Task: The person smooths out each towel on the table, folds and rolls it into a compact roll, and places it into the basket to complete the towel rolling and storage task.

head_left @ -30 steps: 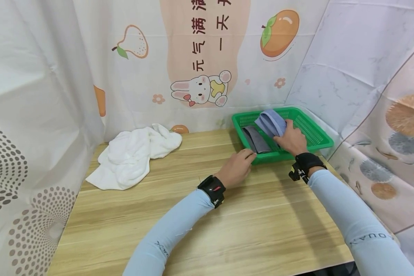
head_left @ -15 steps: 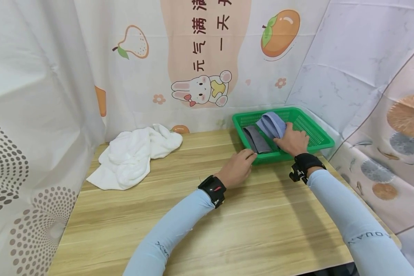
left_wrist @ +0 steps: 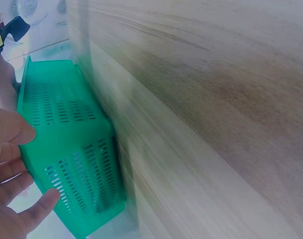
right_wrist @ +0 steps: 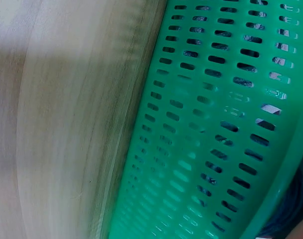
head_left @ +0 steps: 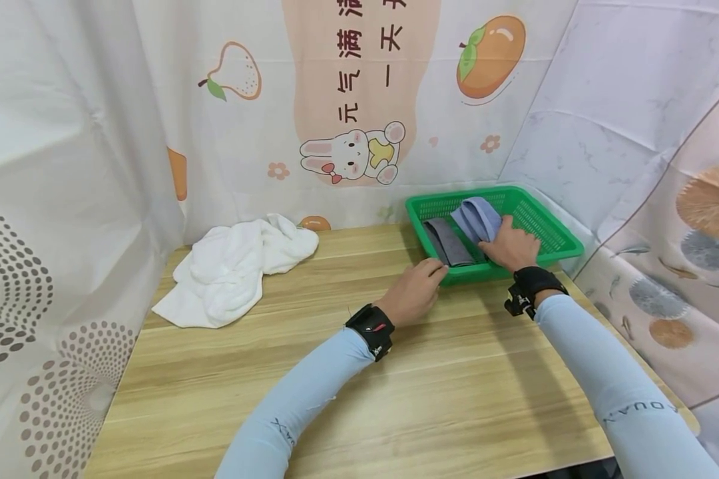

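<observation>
My right hand (head_left: 513, 246) reaches over the near side of a green plastic basket (head_left: 551, 229) and holds a folded blue towel (head_left: 478, 218) by its right end. A folded dark grey towel (head_left: 447, 243) lies to the left of it in the basket. My left hand (head_left: 412, 293) is at the basket's near left corner, fingertips at the rim. In the left wrist view, the left fingers (left_wrist: 14, 132) and thumb lie around that corner. The right wrist view shows the basket's slotted side wall (right_wrist: 206, 119); the right hand's fingers are hidden there.
A crumpled white towel (head_left: 230, 269) lies at the back left of the wooden table (head_left: 263, 379). Printed curtains (head_left: 359, 80) hang right behind the table and along both sides. The basket stands at the back right, close to the curtain.
My right hand has lowered the blue towel slightly into the basket and shifted a little right, beside the grey towel. The left hand stays at the basket's corner.
</observation>
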`<state>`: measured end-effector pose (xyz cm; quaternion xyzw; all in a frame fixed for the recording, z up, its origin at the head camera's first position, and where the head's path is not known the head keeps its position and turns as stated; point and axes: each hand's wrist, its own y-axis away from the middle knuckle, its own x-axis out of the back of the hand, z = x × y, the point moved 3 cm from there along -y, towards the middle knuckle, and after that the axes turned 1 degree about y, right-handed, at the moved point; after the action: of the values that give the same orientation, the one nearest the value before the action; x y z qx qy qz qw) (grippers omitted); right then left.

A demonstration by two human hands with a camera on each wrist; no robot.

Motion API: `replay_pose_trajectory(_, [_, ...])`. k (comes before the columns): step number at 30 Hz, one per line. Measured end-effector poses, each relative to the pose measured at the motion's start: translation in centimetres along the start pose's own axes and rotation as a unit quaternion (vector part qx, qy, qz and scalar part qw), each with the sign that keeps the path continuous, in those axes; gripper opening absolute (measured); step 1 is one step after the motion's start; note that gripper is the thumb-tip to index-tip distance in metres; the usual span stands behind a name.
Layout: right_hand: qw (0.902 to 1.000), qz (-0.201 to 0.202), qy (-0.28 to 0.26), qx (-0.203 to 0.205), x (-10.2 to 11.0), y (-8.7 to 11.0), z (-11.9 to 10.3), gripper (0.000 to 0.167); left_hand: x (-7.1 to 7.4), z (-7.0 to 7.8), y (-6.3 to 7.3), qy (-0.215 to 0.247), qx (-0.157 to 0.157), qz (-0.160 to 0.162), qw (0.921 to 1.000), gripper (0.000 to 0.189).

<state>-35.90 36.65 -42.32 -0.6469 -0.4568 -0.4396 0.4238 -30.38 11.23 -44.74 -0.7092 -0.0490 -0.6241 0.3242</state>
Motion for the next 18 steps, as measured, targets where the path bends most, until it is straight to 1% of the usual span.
replay_pose_trajectory(5, [1.0000,-0.008,0.005,-0.001,-0.18,-0.04,0.00,0.092,-0.12,-0.13,0.02,-0.007,-0.002,-0.007,1.0000,0.044])
replay_pose_trajectory(12, [0.9995,-0.019,0.018,0.019,-0.47,-0.26,-0.23,0.087,-0.26,-0.21,0.02,-0.001,-0.004,0.001,1.0000,0.044])
replay_pose_trajectory(18, [0.9993,-0.027,0.014,0.020,-0.50,-0.44,-0.59,0.086,-0.18,-0.25,0.03,-0.001,-0.002,-0.004,1.0000,0.044])
